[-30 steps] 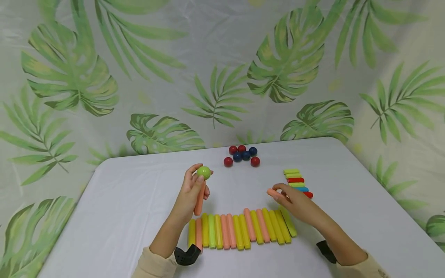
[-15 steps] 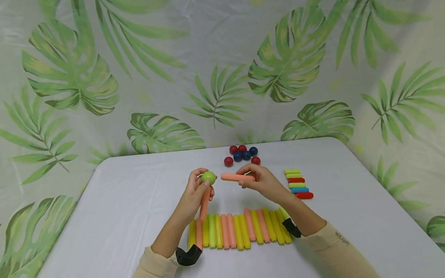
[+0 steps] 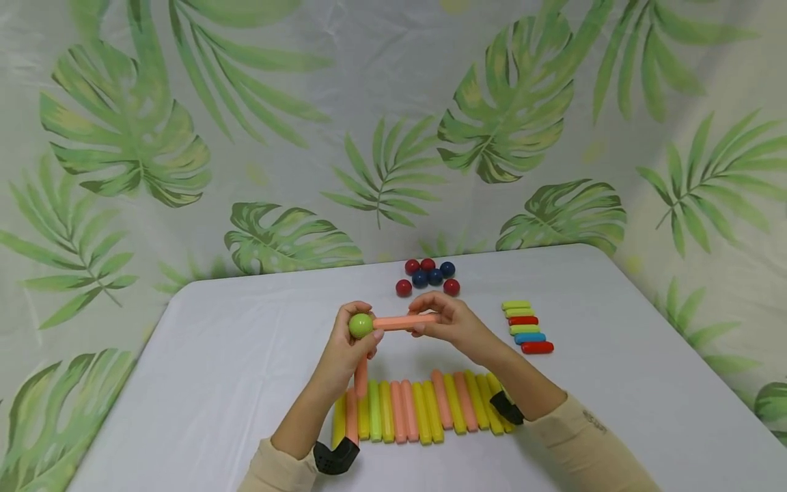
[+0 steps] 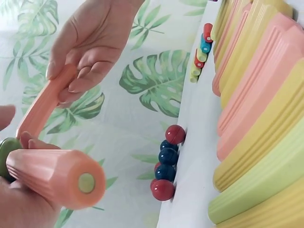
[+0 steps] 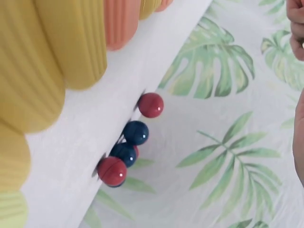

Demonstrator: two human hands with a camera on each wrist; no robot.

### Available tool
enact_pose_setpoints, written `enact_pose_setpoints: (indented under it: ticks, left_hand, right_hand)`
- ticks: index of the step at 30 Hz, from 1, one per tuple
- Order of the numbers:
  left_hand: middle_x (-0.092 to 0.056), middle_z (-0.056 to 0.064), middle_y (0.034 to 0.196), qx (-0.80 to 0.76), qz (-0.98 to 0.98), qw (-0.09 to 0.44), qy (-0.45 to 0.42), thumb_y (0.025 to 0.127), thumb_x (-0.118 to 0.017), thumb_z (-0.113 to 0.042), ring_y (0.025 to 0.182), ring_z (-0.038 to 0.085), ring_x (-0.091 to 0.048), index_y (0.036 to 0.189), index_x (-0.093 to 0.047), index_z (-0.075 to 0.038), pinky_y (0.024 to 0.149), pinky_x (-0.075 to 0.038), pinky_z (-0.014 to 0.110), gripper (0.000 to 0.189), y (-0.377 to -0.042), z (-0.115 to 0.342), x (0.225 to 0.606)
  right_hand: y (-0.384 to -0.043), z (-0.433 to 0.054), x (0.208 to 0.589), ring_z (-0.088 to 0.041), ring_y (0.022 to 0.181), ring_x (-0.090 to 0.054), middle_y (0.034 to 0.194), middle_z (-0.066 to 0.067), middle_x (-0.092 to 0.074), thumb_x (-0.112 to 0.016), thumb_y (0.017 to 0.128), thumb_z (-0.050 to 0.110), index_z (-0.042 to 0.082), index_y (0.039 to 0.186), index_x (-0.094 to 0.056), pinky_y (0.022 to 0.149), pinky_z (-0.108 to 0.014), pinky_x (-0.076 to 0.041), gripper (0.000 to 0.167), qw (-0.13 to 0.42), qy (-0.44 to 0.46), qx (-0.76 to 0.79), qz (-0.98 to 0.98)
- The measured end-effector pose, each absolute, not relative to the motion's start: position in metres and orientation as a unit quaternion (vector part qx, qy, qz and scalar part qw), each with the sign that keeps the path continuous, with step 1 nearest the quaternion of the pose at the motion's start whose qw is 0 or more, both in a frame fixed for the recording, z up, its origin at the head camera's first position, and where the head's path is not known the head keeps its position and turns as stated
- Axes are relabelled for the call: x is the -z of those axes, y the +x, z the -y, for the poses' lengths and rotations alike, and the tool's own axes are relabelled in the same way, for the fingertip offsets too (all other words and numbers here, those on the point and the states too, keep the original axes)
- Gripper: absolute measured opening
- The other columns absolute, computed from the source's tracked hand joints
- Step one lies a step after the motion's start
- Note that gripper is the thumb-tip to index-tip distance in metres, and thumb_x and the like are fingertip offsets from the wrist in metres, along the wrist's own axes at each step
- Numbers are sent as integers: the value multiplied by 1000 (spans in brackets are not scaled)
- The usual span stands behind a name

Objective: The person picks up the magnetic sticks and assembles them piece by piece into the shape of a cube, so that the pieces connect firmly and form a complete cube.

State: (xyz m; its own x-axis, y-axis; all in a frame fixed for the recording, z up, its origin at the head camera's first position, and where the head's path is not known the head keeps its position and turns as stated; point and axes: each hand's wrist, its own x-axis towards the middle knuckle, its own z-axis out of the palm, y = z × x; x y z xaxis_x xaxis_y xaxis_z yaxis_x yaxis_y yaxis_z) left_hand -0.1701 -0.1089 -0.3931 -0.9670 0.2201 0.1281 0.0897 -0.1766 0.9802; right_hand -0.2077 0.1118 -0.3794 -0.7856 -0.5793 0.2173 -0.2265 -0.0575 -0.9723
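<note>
Soft, even light.
Faint shadows on the tabletop [image 3: 215, 376]; glints on balls [image 5: 150, 105]; nearest sticks [image 5: 71, 42] blurred in right wrist view.

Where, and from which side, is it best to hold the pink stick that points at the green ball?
I would pinch the pink stick near its right end, from the right, as the right hand does. It is long and straight, and its left end appears to meet the green ball in the left hand, so that end should stay free.
</note>
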Motion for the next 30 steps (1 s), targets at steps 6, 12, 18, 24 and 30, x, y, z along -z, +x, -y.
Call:
enact_pose_setpoints:
  ticks: [6, 12, 18, 24, 30]
  left_hand:
    - [-50, 12, 101, -761, -640, 22, 104, 84, -63, -13, 62, 16, -41, 111, -44, -5, 56, -39, 21, 34, -173, 112, 396]
    - [-48, 12, 100, -780, -618, -6, 96, 87, -60, -12, 61, 14, -40, 110, -42, -5, 56, -37, 22, 30, -175, 118, 394]
    - [-48, 11, 96, -795, -599, -21, 92, 88, -57, -6, 58, 13, -40, 110, -41, -3, 55, -36, 21, 28, -176, 124, 392]
    - [-48, 10, 96, -798, -594, -25, 94, 88, -57, -6, 59, 13, -40, 110, -41, -2, 55, -37, 21, 28, -176, 127, 390]
    - [-48, 10, 96, -798, -593, -28, 99, 88, -58, -8, 59, 12, -40, 111, -40, -1, 56, -37, 21, 30, -176, 129, 388]
  right_hand:
    - [-213, -109, 381, -27, 92, -59, 108, -18, -53, -59, 87, 7, -6, 114, -47, 82, -34, -47, 33, 141, -314, 665, -663]
    - [-249, -142, 389, -32, 107, -48, 118, -16, -48, -60, 86, 7, -3, 121, -45, 88, -38, -43, 38, 74, -316, 587, -742]
    - [-290, -172, 414, -39, 116, -38, 130, -17, -40, -62, 86, 22, 3, 127, -44, 95, -52, -31, 49, 50, -240, 437, -865]
    - [-311, -175, 434, -40, 122, -30, 132, -27, -34, -63, 84, 16, -6, 128, -41, 100, -50, -23, 53, 58, -272, 325, -904]
    - [-323, -169, 440, -34, 106, -45, 118, -24, -48, -63, 82, 7, -3, 122, -48, 92, -45, -35, 44, 36, -228, 273, -934]
